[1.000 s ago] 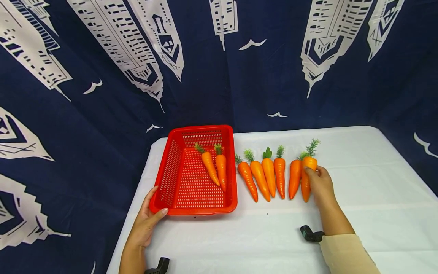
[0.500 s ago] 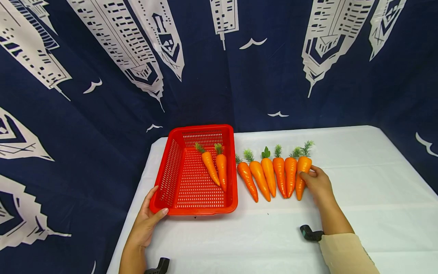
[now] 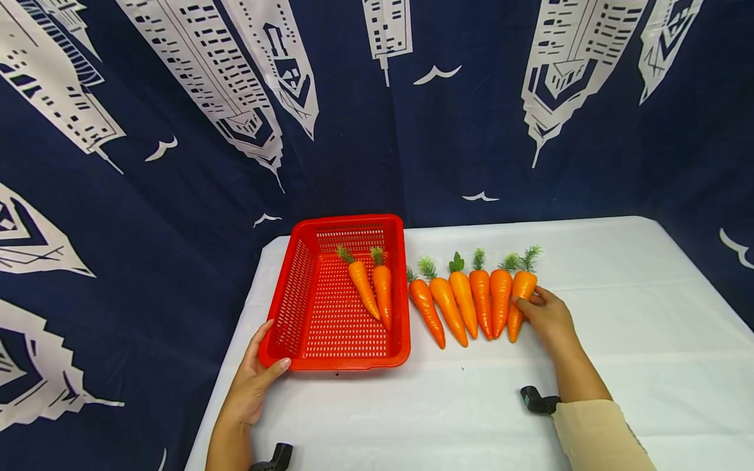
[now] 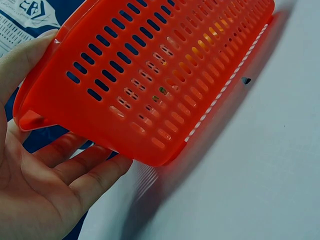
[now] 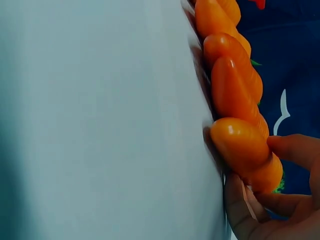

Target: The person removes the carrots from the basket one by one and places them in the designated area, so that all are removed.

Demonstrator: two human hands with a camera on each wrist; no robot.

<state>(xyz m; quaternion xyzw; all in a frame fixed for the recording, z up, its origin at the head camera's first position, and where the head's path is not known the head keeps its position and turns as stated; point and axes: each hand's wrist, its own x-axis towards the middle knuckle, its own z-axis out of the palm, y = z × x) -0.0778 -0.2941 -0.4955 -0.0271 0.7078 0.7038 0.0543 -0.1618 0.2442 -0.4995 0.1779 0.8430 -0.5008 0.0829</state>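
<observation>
My left hand holds the near left corner of a red plastic basket, thumb on the rim. In the left wrist view, its fingers lie under the corner of the slotted basket wall. Two orange carrots with green tops lie inside the basket, toward its right side. To the right, several carrots form a row on the white cloth. My right hand pinches the rightmost one, a light orange carrot. In the right wrist view, thumb and fingers sit on either side of this carrot, beside a darker carrot.
The row's leftmost carrot lies close along the basket's right wall. White cloth covers the table, and a dark blue curtain with white buildings hangs behind its far edge. A small dark speck lies near the basket.
My right hand has brought the light orange carrot down and left to the row's end. The carrot beside it has shifted left against its neighbour. The left hand and basket stay put.
</observation>
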